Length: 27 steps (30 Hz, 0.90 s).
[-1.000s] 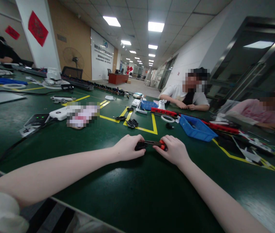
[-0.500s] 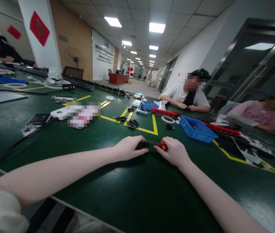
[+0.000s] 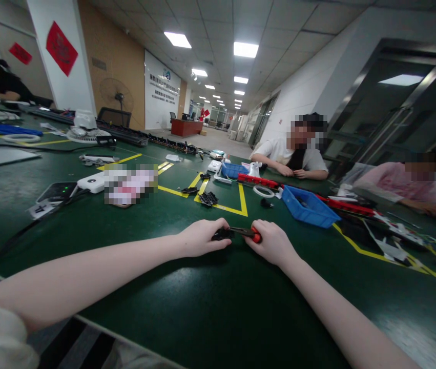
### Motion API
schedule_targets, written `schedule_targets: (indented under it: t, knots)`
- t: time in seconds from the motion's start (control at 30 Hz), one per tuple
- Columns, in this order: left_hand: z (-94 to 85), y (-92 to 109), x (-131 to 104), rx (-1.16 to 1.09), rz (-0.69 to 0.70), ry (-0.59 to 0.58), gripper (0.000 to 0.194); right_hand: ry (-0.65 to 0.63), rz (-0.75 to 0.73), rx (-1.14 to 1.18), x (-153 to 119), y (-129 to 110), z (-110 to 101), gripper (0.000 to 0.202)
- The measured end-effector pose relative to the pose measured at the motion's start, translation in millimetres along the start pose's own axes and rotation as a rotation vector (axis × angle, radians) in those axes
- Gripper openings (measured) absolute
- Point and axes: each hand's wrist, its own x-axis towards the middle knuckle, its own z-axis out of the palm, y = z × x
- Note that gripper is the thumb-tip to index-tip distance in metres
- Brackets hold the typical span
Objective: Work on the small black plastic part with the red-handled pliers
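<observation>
Now, mid-frame, your left hand [image 3: 203, 238] is pinching a small black part [image 3: 221, 234]. Your right hand [image 3: 274, 242] is gripping red-handled metal pliers [image 3: 247, 232].

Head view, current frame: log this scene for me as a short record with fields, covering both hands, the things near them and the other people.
Left hand: grips a small dark part
Right hand: holds red-handled pliers, tip toward the part
Tip contact: too small to tell
Beyond hands: black pieces at a corner of the yellow tape outline
Right of pieces: white ring, blue bin
Surface: green table
Other people: three, all seated at tables or benches
</observation>
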Motion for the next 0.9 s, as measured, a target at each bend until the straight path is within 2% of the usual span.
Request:
schedule_targets:
  t: [0.33, 0.63, 0.9]
  knots:
    - [-3.7, -2.6, -1.3, -0.174, 0.055, -0.044, 0.029, -0.003, -0.041, 0.042, -0.9, -1.5, -5.3, 0.015]
    - [-2.4, 2.1, -2.8, -0.096, -0.016, 0.042, 0.037, 0.015, -0.090, 0.045, -0.7, -2.9, -8.4, 0.014]
    - [-3.3, 4.0, -3.7, -0.132, 0.027, 0.035, 0.034, 0.027, -0.108, 0.044, -0.7, -1.1, -6.6, 0.013]
